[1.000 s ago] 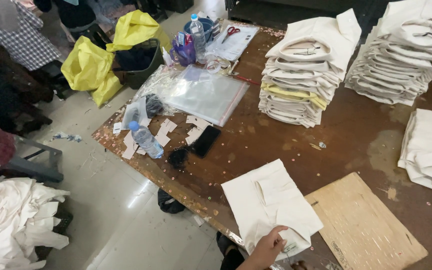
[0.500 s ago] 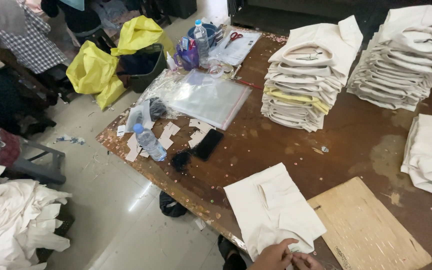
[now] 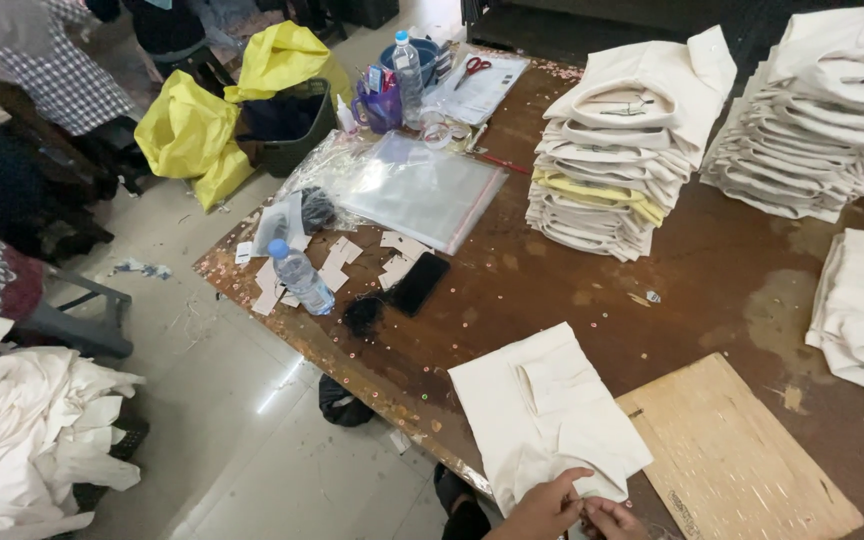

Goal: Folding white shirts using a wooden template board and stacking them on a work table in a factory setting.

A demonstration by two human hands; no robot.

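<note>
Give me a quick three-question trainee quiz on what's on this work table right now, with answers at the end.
1. True or false: both hands are on the near edge of the folded white garment.
2. What lies directly right of that garment: A) scissors, B) a wooden board, C) a yellow bag?
3. Fill in: the black phone lies between the water bottle and the nearest ______ of folded garments.

Key: 1 true; 2 B; 3 stack.
</note>
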